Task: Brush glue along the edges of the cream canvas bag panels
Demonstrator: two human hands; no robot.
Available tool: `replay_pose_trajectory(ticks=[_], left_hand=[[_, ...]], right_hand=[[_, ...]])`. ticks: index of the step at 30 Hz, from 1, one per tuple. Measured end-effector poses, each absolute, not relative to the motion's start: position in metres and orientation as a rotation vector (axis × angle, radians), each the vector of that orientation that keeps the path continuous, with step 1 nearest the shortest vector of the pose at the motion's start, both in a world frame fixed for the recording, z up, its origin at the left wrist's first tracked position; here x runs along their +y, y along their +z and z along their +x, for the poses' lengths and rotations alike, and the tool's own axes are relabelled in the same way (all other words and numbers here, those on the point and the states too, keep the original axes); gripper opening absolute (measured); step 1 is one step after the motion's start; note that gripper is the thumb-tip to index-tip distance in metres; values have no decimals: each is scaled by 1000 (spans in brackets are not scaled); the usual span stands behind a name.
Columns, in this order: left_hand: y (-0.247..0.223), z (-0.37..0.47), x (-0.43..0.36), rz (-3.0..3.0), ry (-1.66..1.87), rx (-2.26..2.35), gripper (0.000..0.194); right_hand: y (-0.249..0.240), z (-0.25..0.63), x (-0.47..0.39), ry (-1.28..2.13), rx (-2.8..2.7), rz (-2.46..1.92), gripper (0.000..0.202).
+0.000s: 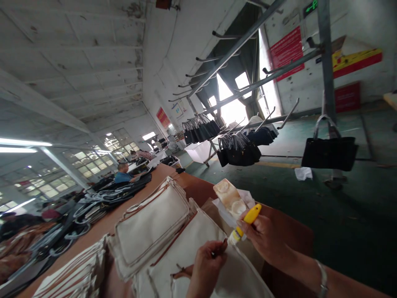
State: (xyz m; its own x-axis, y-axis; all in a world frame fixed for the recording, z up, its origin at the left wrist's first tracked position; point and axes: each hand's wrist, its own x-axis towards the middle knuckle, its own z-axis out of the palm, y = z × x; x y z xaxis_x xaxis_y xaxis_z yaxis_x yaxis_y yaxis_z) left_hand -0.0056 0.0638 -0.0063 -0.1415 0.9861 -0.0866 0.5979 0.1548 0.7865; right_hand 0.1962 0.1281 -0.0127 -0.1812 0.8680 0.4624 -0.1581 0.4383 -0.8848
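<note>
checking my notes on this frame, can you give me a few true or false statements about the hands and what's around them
1. The right hand holds a yellow-handled tool. True.
2. The left hand rests on a black handbag. False: it pinches a small dark piece over a cream canvas bag.
3. Black handbags hang from the metal rack. True.
4. The cream bags lie on the green floor. False: they are stacked on the brown table.
5. A person in a blue shirt sits further along the table. True.

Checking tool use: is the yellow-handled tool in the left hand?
No, the right hand grips the yellow-handled tool; the left hand pinches a brown strap end.
</note>
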Motion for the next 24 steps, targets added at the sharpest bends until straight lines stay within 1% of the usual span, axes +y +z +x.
replay_pose_trajectory(ticks=[5,8,13,17,19,24], left_hand=[[-10,-3,60,1562,853,1731,23],[-12,-3,58,1561,889,1721,24],[-12,3,53,1693,832,1765,16],[-13,10,42,1838,832,1764,14],[-15,11,37,1886,837,1769,14],[-14,11,30,1876,810,1798,9]], right_hand=[[3,199,126,909,-1438,-640,26],[7,208,121,845,-1444,-635,22],[-1,210,116,928,-1528,-602,20],[2,214,123,934,-1421,-709,24],[5,218,127,1004,-1419,-745,28],[8,222,126,1409,-1372,-705,34]])
